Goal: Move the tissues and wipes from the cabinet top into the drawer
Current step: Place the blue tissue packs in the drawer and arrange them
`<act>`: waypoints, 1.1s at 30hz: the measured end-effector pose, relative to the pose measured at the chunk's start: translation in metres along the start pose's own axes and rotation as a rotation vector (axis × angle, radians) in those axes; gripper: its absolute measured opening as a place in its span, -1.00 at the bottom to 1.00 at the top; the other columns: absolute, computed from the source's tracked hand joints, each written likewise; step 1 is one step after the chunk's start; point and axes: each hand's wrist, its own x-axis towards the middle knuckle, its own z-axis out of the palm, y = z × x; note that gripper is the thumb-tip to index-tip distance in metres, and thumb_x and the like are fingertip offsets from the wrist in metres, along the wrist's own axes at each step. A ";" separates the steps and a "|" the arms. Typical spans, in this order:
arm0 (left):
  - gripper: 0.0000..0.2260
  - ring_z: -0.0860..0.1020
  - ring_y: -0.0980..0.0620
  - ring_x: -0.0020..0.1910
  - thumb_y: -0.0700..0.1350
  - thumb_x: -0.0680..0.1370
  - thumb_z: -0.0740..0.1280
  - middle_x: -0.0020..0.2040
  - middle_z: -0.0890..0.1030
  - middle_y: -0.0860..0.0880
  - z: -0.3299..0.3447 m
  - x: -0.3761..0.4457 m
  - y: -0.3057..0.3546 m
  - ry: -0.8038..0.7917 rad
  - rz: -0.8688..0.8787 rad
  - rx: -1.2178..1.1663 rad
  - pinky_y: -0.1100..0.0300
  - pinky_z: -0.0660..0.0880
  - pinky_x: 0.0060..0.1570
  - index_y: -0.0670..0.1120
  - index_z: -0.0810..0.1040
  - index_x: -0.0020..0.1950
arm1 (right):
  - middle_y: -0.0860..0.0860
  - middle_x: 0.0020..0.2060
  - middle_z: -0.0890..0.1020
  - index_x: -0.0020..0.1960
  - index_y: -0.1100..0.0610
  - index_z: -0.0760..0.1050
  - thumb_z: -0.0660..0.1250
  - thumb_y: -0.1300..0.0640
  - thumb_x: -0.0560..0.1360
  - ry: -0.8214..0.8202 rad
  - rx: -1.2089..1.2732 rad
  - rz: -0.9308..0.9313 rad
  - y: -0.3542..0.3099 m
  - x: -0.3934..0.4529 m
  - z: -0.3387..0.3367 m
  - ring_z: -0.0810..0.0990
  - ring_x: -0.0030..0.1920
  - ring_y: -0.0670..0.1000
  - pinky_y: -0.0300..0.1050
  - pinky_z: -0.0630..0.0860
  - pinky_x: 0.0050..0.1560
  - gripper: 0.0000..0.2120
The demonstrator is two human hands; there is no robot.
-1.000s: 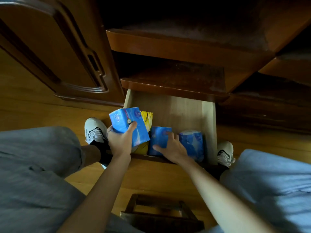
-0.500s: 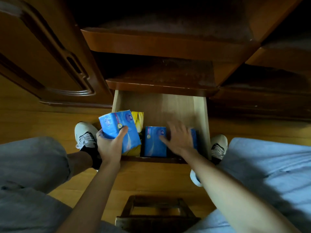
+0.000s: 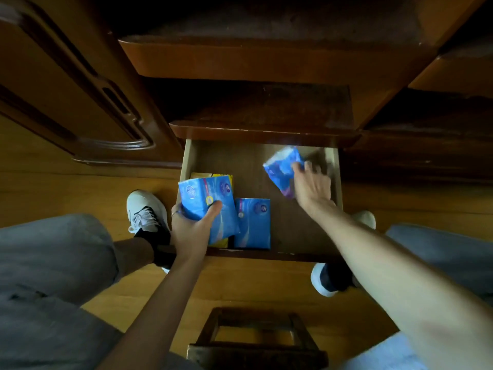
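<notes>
Head view looks straight down into an open drawer (image 3: pixel 334 166) pulled out of a dark wooden cabinet (image 3: pixel 266 110). Three blue packs and a yellow one show here. One blue pack (image 3: pixel 206 206) is held by the left hand (image 3: pixel 190 231), thumb across its front and fingers wrapped behind, over the drawer's near left corner. Under it lies the yellow pack (image 3: pixel 213 177), only its far edge and a sliver at the near end visible, resting in the drawer against the left wall. Just beside these, to the right, a second blue pack (image 3: pixel 253 225) lies flat on the drawer floor against the front wall, not touched by either hand. The right hand (image 3: pixel 312 188) grips a third blue pack (image 3: pixel 284 172) at its right edge, tilted, over the far right part of the drawer; this pack is blurred, and whether it touches the drawer floor cannot be told. The middle and far part of the drawer floor is bare wood.

Around the drawer, both forearms reach in from below. A white shoe (image 3: pixel 145 212) sits on the wooden floor (image 3: pixel 80 193) left of the drawer, another shoe (image 3: pixel 325 281) near its right front corner. Grey trouser legs fill the lower corners, and a dark wooden stool (image 3: pixel 256 337) stands between them. A cabinet door (image 3: pixel 66 84) hangs open at upper left.
</notes>
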 end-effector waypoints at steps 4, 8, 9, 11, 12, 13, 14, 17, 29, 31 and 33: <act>-0.21 0.66 0.02 0.10 0.13 0.18 0.63 0.16 0.65 0.00 0.001 0.001 0.001 -0.015 -0.030 -0.001 -0.15 0.63 0.09 -0.04 0.43 0.33 | 0.19 0.43 0.32 0.52 0.03 0.20 0.21 -0.35 0.54 0.027 0.095 -0.156 -0.032 -0.009 0.002 0.45 0.33 0.25 0.16 0.52 0.15 -0.30; -0.25 0.67 0.01 0.09 0.07 0.24 0.65 0.15 0.66 0.00 0.000 0.000 -0.002 -0.025 -0.026 0.022 -0.16 0.63 0.08 -0.05 0.44 0.33 | 0.09 0.63 0.01 0.64 -0.09 0.02 0.38 -0.38 0.43 -0.388 0.318 -0.361 -0.068 -0.028 0.022 -0.02 0.60 0.23 0.37 0.16 0.49 -0.05; -0.23 0.66 0.01 0.09 0.10 0.21 0.64 0.15 0.66 0.00 -0.001 0.000 -0.002 -0.026 -0.026 0.027 -0.16 0.63 0.08 -0.04 0.43 0.34 | 0.10 0.62 0.04 0.63 -0.09 0.01 0.39 -0.36 0.44 -0.415 0.289 -0.384 -0.074 -0.031 0.029 -0.01 0.60 0.23 0.36 0.16 0.49 -0.06; -0.21 0.66 -0.01 0.11 0.13 0.20 0.63 0.17 0.65 -0.01 -0.003 0.000 -0.002 -0.025 -0.028 0.034 -0.17 0.62 0.08 -0.04 0.42 0.35 | 0.09 0.55 0.22 0.62 -0.10 0.06 0.40 -0.36 0.43 -0.406 0.240 -0.412 -0.079 -0.033 0.034 0.17 0.54 0.22 0.27 0.26 0.43 -0.09; -0.24 0.65 -0.02 0.12 0.09 0.24 0.63 0.18 0.64 -0.02 -0.004 0.000 -0.003 -0.029 -0.032 0.037 -0.18 0.62 0.09 -0.04 0.42 0.36 | 0.08 0.50 0.30 0.61 -0.11 0.09 0.41 -0.37 0.41 -0.405 0.236 -0.410 -0.076 -0.030 0.033 0.25 0.50 0.21 0.22 0.29 0.41 -0.08; -0.28 0.65 -0.03 0.13 0.04 0.29 0.64 0.19 0.64 -0.02 -0.004 0.000 -0.004 -0.039 -0.040 0.039 -0.18 0.61 0.11 -0.05 0.42 0.37 | 0.07 0.48 0.35 0.60 -0.13 0.11 0.44 -0.38 0.38 -0.412 0.233 -0.400 -0.068 -0.027 0.031 0.30 0.47 0.20 0.18 0.31 0.40 -0.07; -0.32 0.65 -0.04 0.13 -0.01 0.33 0.64 0.19 0.64 -0.03 -0.004 -0.001 -0.004 -0.053 -0.050 0.037 -0.18 0.61 0.12 -0.06 0.42 0.37 | 0.05 0.47 0.38 0.59 -0.15 0.14 0.46 -0.38 0.35 -0.424 0.215 -0.388 -0.055 -0.024 0.029 0.34 0.46 0.19 0.15 0.32 0.39 -0.06; -0.39 0.64 0.00 0.11 -0.06 0.38 0.61 0.17 0.65 -0.03 0.004 -0.007 -0.002 -0.095 -0.051 0.082 -0.12 0.62 0.08 -0.07 0.43 0.36 | 0.06 0.49 0.39 0.59 -0.14 0.16 0.48 -0.38 0.33 -0.480 0.038 -0.343 -0.004 -0.021 0.023 0.36 0.46 0.17 0.14 0.33 0.39 -0.04; -0.63 0.59 -0.08 0.03 0.03 0.65 0.29 0.20 0.62 -0.21 0.111 0.001 -0.053 -0.541 -0.056 0.724 0.09 0.51 -0.11 -0.23 0.51 0.29 | 0.04 0.38 0.56 0.49 -0.01 0.29 0.45 -0.32 0.40 -0.410 -0.196 -0.300 0.038 -0.037 0.018 0.48 0.40 0.11 0.26 -0.01 0.51 -0.21; -0.63 0.59 -0.13 0.05 0.02 0.66 0.28 0.18 0.62 -0.23 0.115 0.007 -0.063 -0.540 -0.066 0.817 0.10 0.48 -0.14 -0.26 0.53 0.26 | 0.04 0.39 0.55 0.52 0.00 0.26 0.44 -0.32 0.40 -0.349 -0.161 -0.325 0.044 -0.041 0.025 0.50 0.39 0.10 0.23 0.04 0.50 -0.18; -0.63 0.61 -0.11 0.01 0.03 0.63 0.33 0.14 0.64 -0.20 0.115 0.015 -0.065 -0.565 -0.055 0.878 0.07 0.53 -0.12 -0.27 0.57 0.22 | 0.06 0.41 0.53 0.57 0.01 0.15 0.48 -0.29 0.38 -0.347 -0.115 -0.339 0.045 -0.038 0.029 0.49 0.40 0.11 0.23 0.12 0.48 -0.08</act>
